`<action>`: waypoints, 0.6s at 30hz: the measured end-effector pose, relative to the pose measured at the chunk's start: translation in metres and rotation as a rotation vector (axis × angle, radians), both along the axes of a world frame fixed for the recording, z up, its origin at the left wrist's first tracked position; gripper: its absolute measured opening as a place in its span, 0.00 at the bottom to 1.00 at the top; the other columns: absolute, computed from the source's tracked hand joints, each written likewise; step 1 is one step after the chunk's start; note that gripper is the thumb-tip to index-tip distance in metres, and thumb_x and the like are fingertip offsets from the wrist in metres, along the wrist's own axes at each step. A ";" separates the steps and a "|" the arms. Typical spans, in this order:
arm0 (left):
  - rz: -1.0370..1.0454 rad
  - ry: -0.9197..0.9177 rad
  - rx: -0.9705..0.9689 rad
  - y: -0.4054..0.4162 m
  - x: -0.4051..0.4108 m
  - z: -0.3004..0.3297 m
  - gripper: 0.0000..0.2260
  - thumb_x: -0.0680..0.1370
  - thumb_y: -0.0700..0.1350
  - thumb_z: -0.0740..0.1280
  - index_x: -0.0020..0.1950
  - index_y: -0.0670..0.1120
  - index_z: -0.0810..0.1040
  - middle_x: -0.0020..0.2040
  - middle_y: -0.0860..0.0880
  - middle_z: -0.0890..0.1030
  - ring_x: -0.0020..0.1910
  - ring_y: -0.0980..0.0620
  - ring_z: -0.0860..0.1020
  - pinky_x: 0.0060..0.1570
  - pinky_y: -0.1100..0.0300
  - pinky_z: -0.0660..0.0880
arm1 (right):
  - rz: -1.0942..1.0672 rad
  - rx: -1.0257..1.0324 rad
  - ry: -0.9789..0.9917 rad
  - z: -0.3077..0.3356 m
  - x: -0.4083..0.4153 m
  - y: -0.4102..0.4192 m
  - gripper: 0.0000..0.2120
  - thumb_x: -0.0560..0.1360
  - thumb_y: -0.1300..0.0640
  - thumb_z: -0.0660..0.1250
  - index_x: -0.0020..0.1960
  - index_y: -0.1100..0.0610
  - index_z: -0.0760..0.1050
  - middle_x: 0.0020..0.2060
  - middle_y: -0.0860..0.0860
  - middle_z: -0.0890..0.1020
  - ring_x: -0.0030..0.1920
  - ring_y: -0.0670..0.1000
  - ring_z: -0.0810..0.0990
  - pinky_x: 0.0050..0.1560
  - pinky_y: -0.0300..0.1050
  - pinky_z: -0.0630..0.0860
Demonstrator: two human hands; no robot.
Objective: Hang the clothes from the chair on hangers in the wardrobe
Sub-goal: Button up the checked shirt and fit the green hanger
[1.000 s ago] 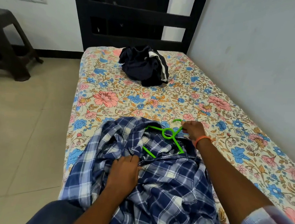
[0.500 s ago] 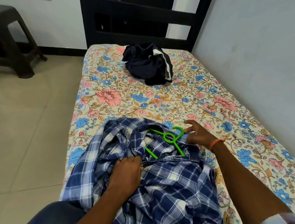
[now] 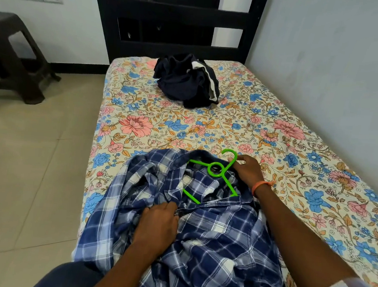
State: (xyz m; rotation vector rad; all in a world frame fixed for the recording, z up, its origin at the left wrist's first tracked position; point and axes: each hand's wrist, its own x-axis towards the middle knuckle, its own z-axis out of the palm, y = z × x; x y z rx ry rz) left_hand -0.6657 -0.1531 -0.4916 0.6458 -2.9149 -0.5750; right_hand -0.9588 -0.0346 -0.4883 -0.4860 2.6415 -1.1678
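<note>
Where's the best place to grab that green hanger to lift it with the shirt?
Probably the hook neck of the hanger, from the headboard side, above the collar. It sticks out clear of the shirt; both arms run under fabric. The right hand is already there.

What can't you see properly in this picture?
Head view, the only one:
- Green hanger: its arms' ends are tucked inside the checked shirt.
- Left hand: fingertips buried in shirt folds.
- Dark garment: bunched up, type unclear.
- Wardrobe: out of frame.
- Brown stool: cut by the left edge.
</note>
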 end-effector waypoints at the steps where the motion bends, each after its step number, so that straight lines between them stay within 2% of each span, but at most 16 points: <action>1: 0.000 0.011 0.003 0.000 0.000 0.000 0.07 0.83 0.48 0.57 0.56 0.48 0.73 0.52 0.50 0.79 0.50 0.50 0.77 0.53 0.55 0.73 | 0.012 0.038 0.032 -0.001 -0.004 -0.001 0.16 0.77 0.53 0.70 0.60 0.61 0.78 0.64 0.58 0.78 0.64 0.59 0.76 0.59 0.46 0.70; 4: 0.004 0.018 0.000 0.000 -0.001 -0.001 0.07 0.83 0.48 0.57 0.56 0.48 0.73 0.52 0.50 0.79 0.49 0.50 0.77 0.53 0.55 0.73 | 0.008 0.057 0.121 -0.003 -0.013 -0.001 0.09 0.79 0.59 0.67 0.54 0.64 0.81 0.59 0.60 0.81 0.62 0.60 0.77 0.58 0.46 0.71; 6: 0.008 0.016 -0.003 0.000 -0.001 -0.001 0.08 0.83 0.48 0.57 0.56 0.48 0.72 0.53 0.50 0.79 0.50 0.50 0.77 0.54 0.55 0.73 | -0.050 0.014 0.073 -0.004 -0.017 0.000 0.10 0.80 0.60 0.65 0.51 0.67 0.81 0.55 0.60 0.82 0.58 0.59 0.79 0.54 0.45 0.71; 8: 0.007 0.024 -0.008 0.000 -0.001 -0.002 0.08 0.83 0.48 0.57 0.56 0.48 0.73 0.53 0.50 0.80 0.50 0.50 0.77 0.54 0.55 0.73 | -0.085 -0.062 -0.064 -0.001 -0.019 -0.002 0.12 0.80 0.59 0.64 0.47 0.68 0.80 0.46 0.61 0.82 0.48 0.59 0.79 0.49 0.47 0.73; 10: 0.001 0.018 -0.026 0.000 -0.001 -0.001 0.08 0.83 0.48 0.56 0.57 0.49 0.72 0.53 0.50 0.79 0.50 0.51 0.77 0.55 0.56 0.73 | -0.089 -0.129 -0.169 0.002 -0.019 -0.004 0.15 0.80 0.55 0.65 0.39 0.64 0.78 0.36 0.60 0.80 0.37 0.56 0.76 0.44 0.51 0.72; 12: -0.010 0.012 -0.040 0.000 -0.001 0.000 0.09 0.83 0.49 0.56 0.57 0.49 0.72 0.53 0.50 0.80 0.50 0.51 0.78 0.55 0.56 0.73 | -0.026 -0.071 -0.122 0.004 -0.017 -0.006 0.18 0.78 0.55 0.68 0.32 0.62 0.75 0.29 0.56 0.75 0.31 0.53 0.71 0.40 0.47 0.69; 14: -0.032 0.001 -0.045 0.000 0.000 0.002 0.09 0.83 0.49 0.55 0.57 0.48 0.72 0.53 0.49 0.80 0.50 0.50 0.78 0.55 0.55 0.73 | -0.007 0.012 -0.034 0.005 -0.019 -0.009 0.17 0.76 0.59 0.72 0.30 0.63 0.76 0.30 0.56 0.76 0.32 0.53 0.73 0.40 0.43 0.72; 16: -0.063 -0.026 -0.032 0.000 0.000 0.004 0.09 0.83 0.48 0.56 0.58 0.47 0.71 0.53 0.48 0.80 0.49 0.48 0.79 0.53 0.54 0.75 | -0.024 0.087 0.047 0.009 -0.028 -0.011 0.19 0.77 0.59 0.70 0.29 0.63 0.74 0.29 0.59 0.76 0.33 0.54 0.75 0.40 0.44 0.76; 17: -0.076 -0.040 -0.023 -0.001 0.001 0.006 0.08 0.82 0.47 0.57 0.58 0.47 0.72 0.53 0.47 0.81 0.48 0.47 0.79 0.51 0.54 0.76 | -0.041 0.125 0.056 0.013 -0.035 -0.012 0.16 0.78 0.59 0.69 0.33 0.66 0.77 0.33 0.61 0.79 0.37 0.57 0.79 0.44 0.48 0.79; 18: -0.087 -0.051 -0.004 -0.002 0.001 0.007 0.08 0.82 0.46 0.58 0.58 0.47 0.72 0.53 0.47 0.81 0.48 0.46 0.80 0.49 0.53 0.76 | -0.055 0.173 0.063 0.018 -0.043 -0.011 0.13 0.79 0.59 0.66 0.42 0.68 0.80 0.40 0.63 0.82 0.44 0.60 0.82 0.50 0.50 0.79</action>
